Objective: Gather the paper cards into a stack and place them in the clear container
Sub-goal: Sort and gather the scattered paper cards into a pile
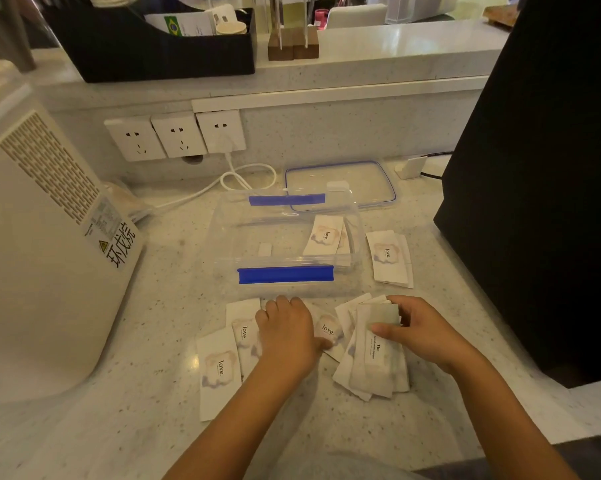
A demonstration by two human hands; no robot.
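While open, clear container (243, 237) holds cards (324, 235)

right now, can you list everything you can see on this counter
container: one, clear with blue clips, counter centre, open
lid: one, clear with blue rim, flat behind the container
cards: many, white with "love" print; a few in the container, a small pile right of it, the rest spread in front
sockets: three, white, back wall; the right one has a plug in it
cable: one, white, looped below the sockets
appliance: one, white, vented, far left
black box: one, upper ledge
left hand: pressing flat on cards
right hand: grip on a fanned bundle of cards
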